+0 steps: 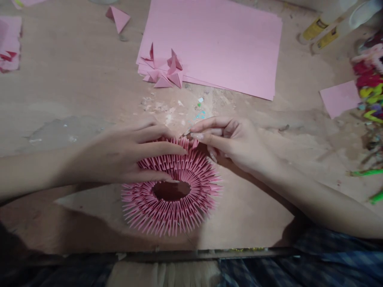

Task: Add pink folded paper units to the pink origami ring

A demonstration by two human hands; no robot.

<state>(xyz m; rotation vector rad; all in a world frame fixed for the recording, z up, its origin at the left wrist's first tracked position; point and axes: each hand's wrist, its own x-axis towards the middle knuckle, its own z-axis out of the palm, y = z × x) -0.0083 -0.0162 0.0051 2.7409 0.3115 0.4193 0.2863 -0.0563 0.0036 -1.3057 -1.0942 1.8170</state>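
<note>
A round, ring-shaped piece of 3D origami [176, 215], built from many pink folded paper units in rows around a central hole, lies near the table's front edge. My left hand [134, 153] grips its far left side, with the thumb by the hole and the other fingers over the outer rows. At the far rim, my right hand [230, 137] pinches a small pink folded paper piece [195, 144] between thumb and fingers. The fingertips partly cover that piece, so whether it is seated in the ring cannot be made out.
Several folded paper triangles [167, 73] sit on the corner of a stack of pink sheets [221, 44]. Another triangle [118, 18] lies to its left. Glue bottles [317, 28], a pink paper square [340, 98] and colourful craft scraps [371, 83] are at the right.
</note>
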